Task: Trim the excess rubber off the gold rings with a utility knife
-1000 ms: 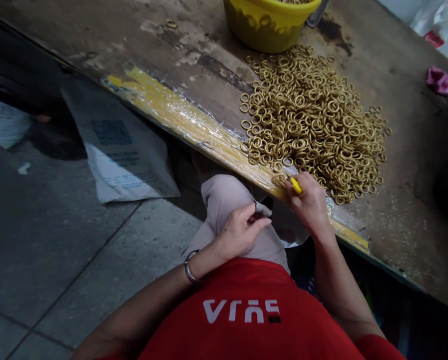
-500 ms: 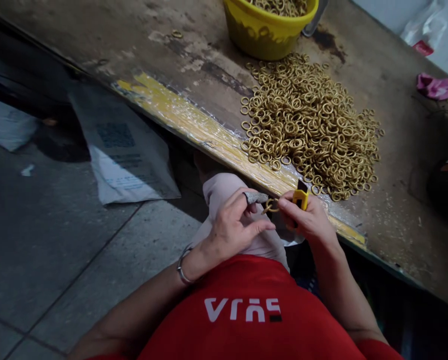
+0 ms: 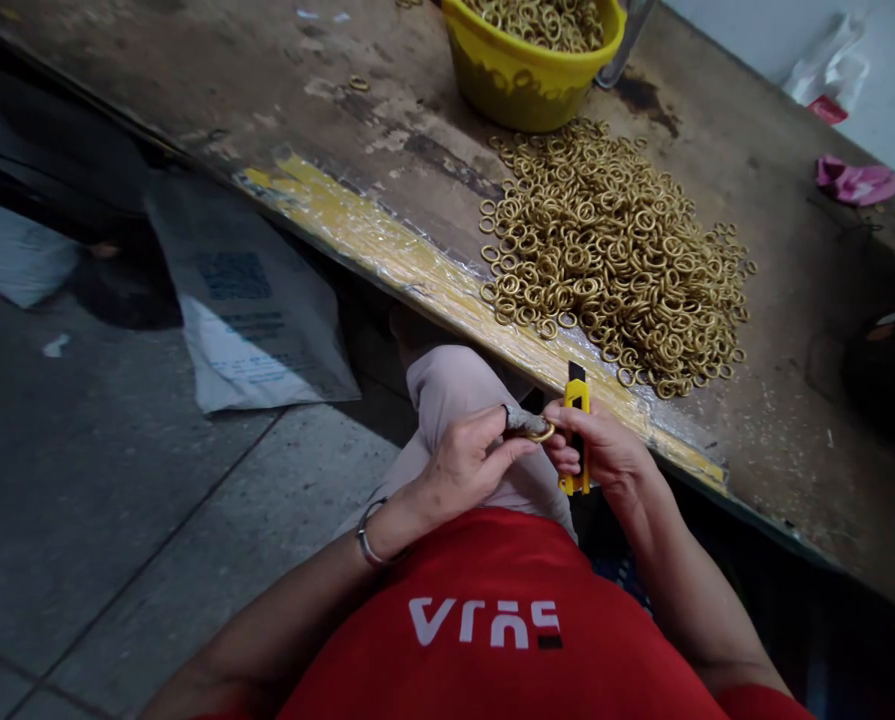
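Observation:
A gold-coloured ring [image 3: 541, 432] is pinched by my left hand [image 3: 473, 455], which has a grey wrap [image 3: 520, 420] around a finger. My right hand [image 3: 604, 445] holds a yellow utility knife [image 3: 576, 400] upright, its dark blade end pointing toward the table. Its fingertips touch the ring's right side, so the hands nearly meet above my lap. Just beyond them, a large heap of gold-coloured rings [image 3: 619, 260] lies on the worn table [image 3: 792, 300].
Behind the heap, a yellow basin [image 3: 526, 90] holds more rings. A pink cloth [image 3: 857, 182] lies at the right. Yellow tape [image 3: 387, 240] covers the table's near edge. A printed white sack [image 3: 244, 330] stands on the floor at the left.
My left thumb has closed down onto a ring. The knife has turned more upright in my right hand and shows more of its handle. The view has shifted slightly.

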